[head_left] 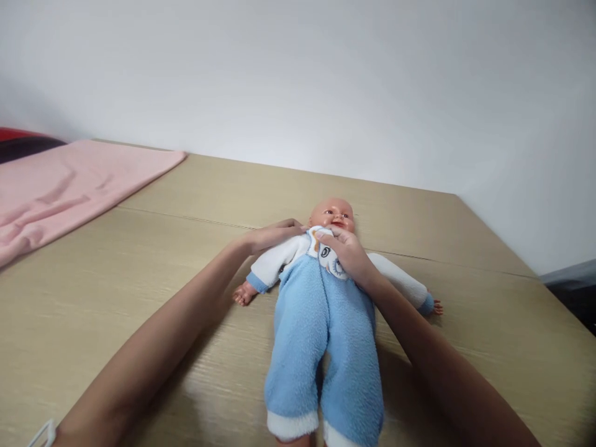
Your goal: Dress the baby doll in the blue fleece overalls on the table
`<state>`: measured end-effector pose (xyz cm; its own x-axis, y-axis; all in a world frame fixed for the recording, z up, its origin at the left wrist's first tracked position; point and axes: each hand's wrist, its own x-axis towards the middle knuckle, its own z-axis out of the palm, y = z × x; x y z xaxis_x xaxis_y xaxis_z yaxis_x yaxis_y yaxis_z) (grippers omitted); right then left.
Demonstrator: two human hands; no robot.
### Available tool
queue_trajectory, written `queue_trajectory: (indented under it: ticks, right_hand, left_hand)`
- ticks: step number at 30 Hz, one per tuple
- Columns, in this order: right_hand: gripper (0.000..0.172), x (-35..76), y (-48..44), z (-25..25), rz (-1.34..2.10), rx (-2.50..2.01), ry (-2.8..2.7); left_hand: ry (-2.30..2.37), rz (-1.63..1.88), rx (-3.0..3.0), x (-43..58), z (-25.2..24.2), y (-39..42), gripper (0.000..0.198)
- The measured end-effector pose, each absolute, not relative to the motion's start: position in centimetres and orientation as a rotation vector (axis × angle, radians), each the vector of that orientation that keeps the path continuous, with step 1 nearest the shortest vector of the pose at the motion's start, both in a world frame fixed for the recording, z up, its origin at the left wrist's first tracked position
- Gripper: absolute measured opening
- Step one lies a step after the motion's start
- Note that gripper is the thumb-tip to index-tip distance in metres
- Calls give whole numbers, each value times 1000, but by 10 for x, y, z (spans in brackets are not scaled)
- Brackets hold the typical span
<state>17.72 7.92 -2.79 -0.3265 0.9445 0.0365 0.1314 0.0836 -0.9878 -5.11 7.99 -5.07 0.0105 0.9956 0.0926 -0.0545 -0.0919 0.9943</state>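
A baby doll [331,212] lies on its back with its head away from me and its arms spread out. It wears a fuzzy blue and white outfit [302,323] with an embroidered face on the chest. My left hand [278,234] is at the doll's shoulder, its fingertips closed at the collar and partly hidden. On the other side, my right hand [350,251] rests over the upper chest, with thumb and fingers pinching the outfit's neckline just below the doll's chin.
The doll lies on a wooden table [177,273] with a seam running across it. A pink cloth [88,180] is spread at the left. Behind stands a pale wall [298,87]. Dark objects show past the table at both sides, with a red edge at far left.
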Motion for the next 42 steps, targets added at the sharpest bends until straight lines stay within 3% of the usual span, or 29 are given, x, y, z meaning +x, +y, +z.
queue_trajectory:
  ticks: [2, 5, 11, 18, 27, 31, 34, 38, 42]
  right_hand:
    - [36, 176, 79, -27, 1270, -1114, -1659]
    - [38, 173, 79, -25, 1206, -1151, -1727]
    - [37, 193, 72, -5, 988, -1399, -1936]
    - [39, 220, 67, 13, 1116, -1385, -2063]
    - [43, 242, 58, 9, 666, -1638, -2138]
    - [37, 275, 36, -8, 310, -1482, -2063]
    - [40, 311, 13, -25, 111, -1367, -2100]
    - [68, 366, -15, -50, 189, -1404, -2180]
    - [63, 398, -26, -63, 411, -1497, -2072]
  left_hand:
    - [1077, 886, 1412, -68, -34, 90, 37]
    - [1148, 600, 1547, -89, -17, 94, 56]
    - [1115, 630, 1670, -98, -12, 90, 43]
    - [1192, 435, 1738, -100, -12, 94, 50]
    - [1705, 112, 2038, -101, -14, 95, 76]
    - [1847, -82, 2201, -97, 1, 82, 62]
    - [1841, 59, 2445, -84, 18, 62, 39]
    - [1435, 558, 2677, -36, 31, 37, 28]
    - [972, 774, 2754, 33, 20, 36, 27]
